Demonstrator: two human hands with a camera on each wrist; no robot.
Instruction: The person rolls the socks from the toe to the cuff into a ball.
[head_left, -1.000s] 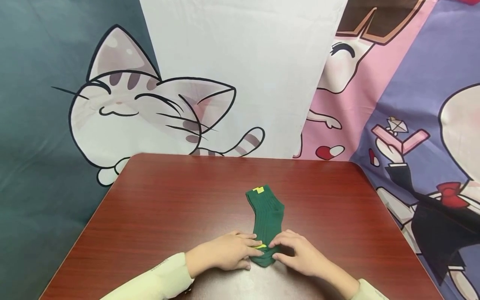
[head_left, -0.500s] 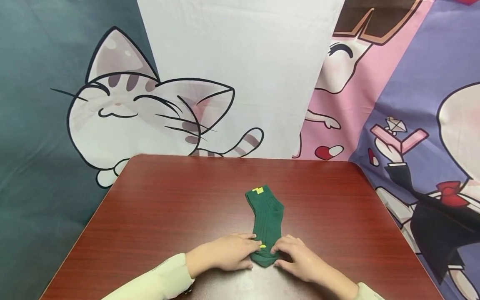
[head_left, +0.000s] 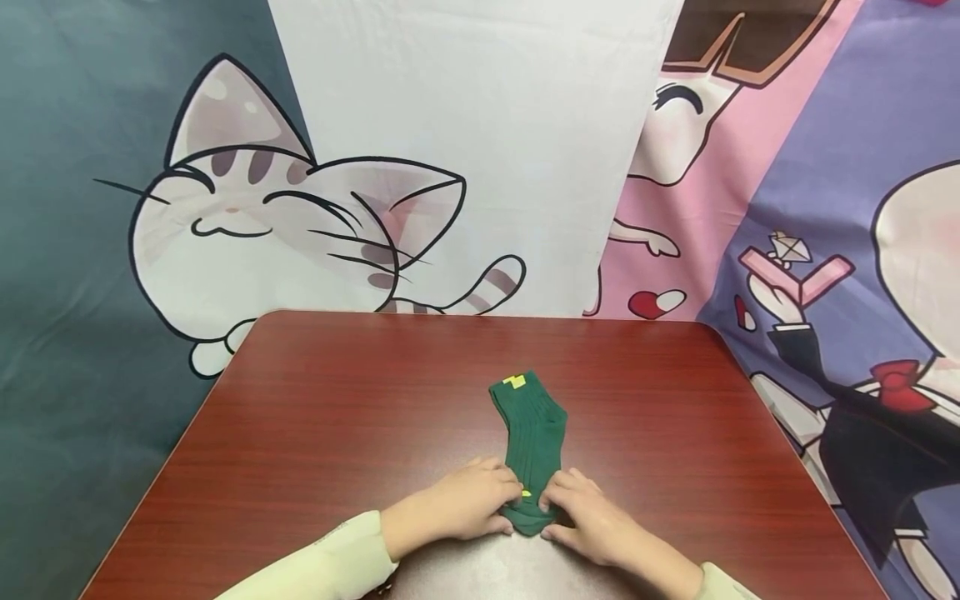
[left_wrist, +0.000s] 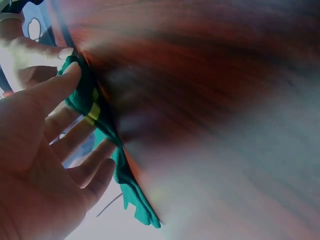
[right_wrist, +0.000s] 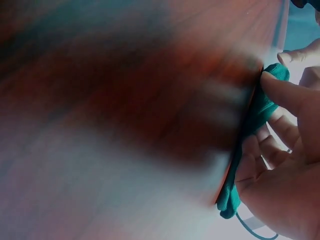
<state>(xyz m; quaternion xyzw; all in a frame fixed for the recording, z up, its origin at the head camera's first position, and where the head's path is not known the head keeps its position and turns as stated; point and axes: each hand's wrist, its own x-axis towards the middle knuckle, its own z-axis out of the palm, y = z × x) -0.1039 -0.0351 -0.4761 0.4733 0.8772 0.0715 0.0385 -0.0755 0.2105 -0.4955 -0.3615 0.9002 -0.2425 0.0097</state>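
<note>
A dark green ribbed sock (head_left: 536,442) with yellow patches lies lengthwise on the table, its near end folded over into a thick band. My left hand (head_left: 480,500) holds the left side of that band, thumb at the near edge and fingers curled on top. From the right, my right hand (head_left: 588,517) pinches the opposite side of the same band, with its thumb low by the near corner. In the left wrist view the thumb presses the green sock (left_wrist: 80,95) while the fingers lie along it. The right wrist view shows the sock (right_wrist: 260,107) between thumb and fingers.
The reddish-brown wooden table (head_left: 337,400) has rounded far corners. Behind it hangs a cloth backdrop (head_left: 480,100) printed with a cartoon cat and figures. Pale sleeves (head_left: 330,558) cover both forearms.
My left hand has drawn its spread fingers in from the top of the sock and curled them at its left side. The right hand has shifted slightly nearer; the sock stays in place.
</note>
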